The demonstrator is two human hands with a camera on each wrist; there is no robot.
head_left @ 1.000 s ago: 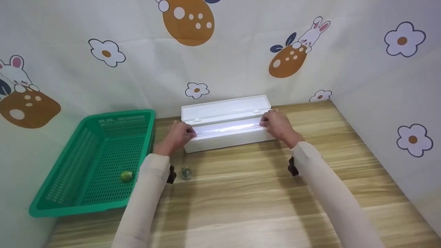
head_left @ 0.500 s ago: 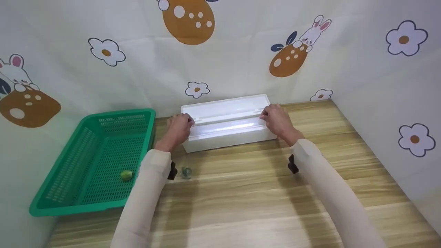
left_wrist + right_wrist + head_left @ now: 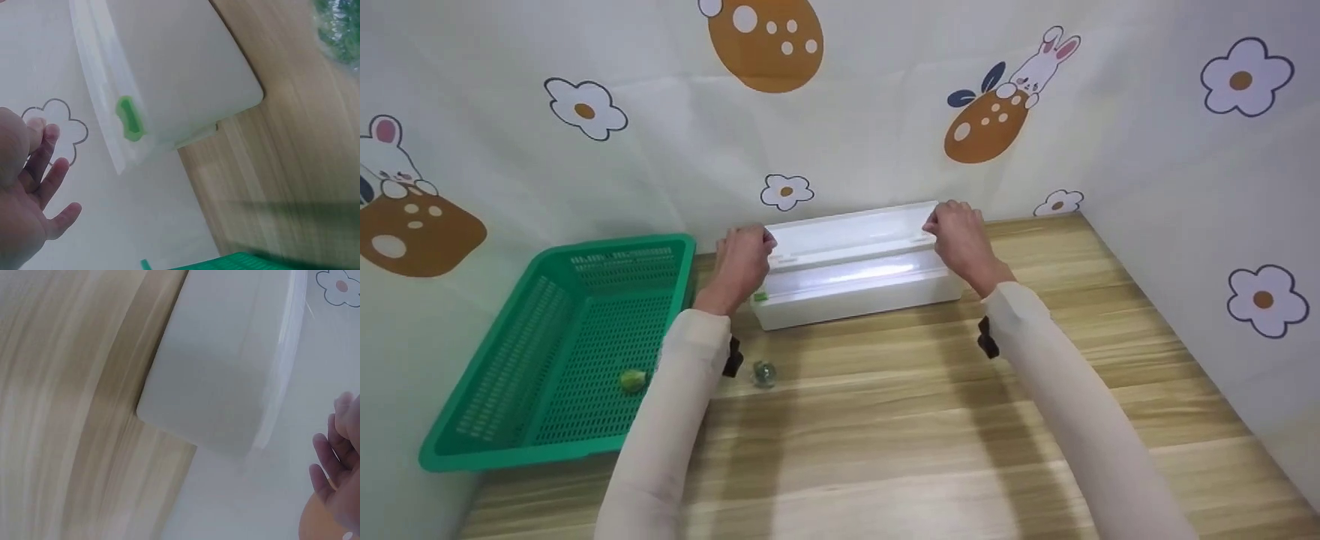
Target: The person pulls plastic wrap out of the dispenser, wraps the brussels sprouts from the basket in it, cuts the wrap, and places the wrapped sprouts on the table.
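Note:
A long white cling film dispenser stands against the back wall with its lid tipped back. Shiny clear cling film stretches across its opening. A green slider sits at the left end of its edge. My left hand, raised above the left end, pinches the film's edge between thumb and forefinger. At the right end, level with the lid, my right hand pinches the film's other corner. The film between the hands is so clear that it barely shows.
A green plastic basket stands at left, holding a small green vegetable piece. A small clear-wrapped greenish lump lies on the wooden table near my left forearm. A printed cloth hangs behind.
Both hands have risen together from the dispenser's opening to the height of its lid, drawing the film's edge up. The green slider has come into sight at the left end.

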